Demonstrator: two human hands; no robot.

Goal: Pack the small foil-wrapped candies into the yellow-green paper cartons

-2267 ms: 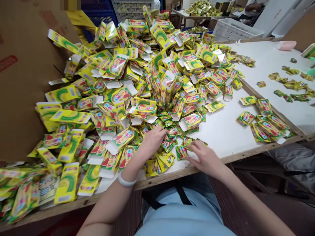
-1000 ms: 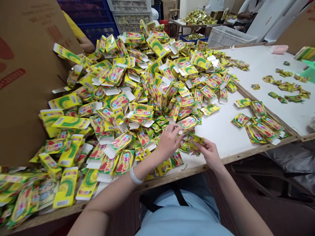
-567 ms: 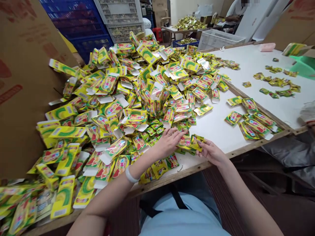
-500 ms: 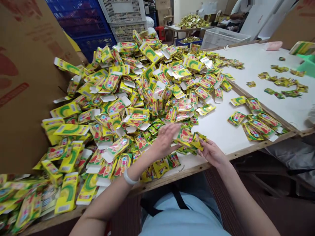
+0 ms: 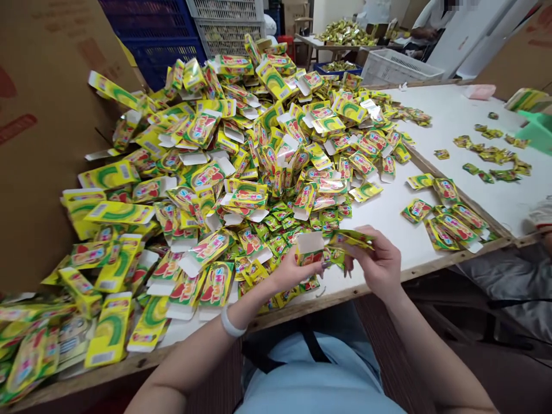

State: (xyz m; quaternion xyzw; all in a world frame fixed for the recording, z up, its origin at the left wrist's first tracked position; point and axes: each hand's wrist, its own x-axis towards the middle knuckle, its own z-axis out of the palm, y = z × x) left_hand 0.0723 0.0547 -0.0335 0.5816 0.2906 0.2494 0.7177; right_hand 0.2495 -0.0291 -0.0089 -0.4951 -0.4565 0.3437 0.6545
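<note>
My left hand (image 5: 295,271) grips a small printed carton (image 5: 311,257), its white end flap standing up and facing me. Beside it, my right hand (image 5: 382,261) pinches a yellow-green foil packet (image 5: 351,238), held nearly flat with one end close to the carton. Whether the packet is one piece or a strip cannot be made out. Small green sachets (image 5: 280,213) lie on the table under and beyond both hands. A large heap of yellow cartons (image 5: 241,195) with watermelon pictures rises to the left and behind, many with white flaps open.
Several cartons (image 5: 459,221) lie by the wooden divider at right. Loose sachets (image 5: 491,152) are scattered on the white table (image 5: 448,123) beyond it. A cardboard box (image 5: 43,161) stands at left; crates (image 5: 399,64) and another person's arm (image 5: 426,31) are behind.
My left hand has gone from flat and blurred over the heap to gripping a carton. My right hand has moved slightly right and turned, raising the packet level.
</note>
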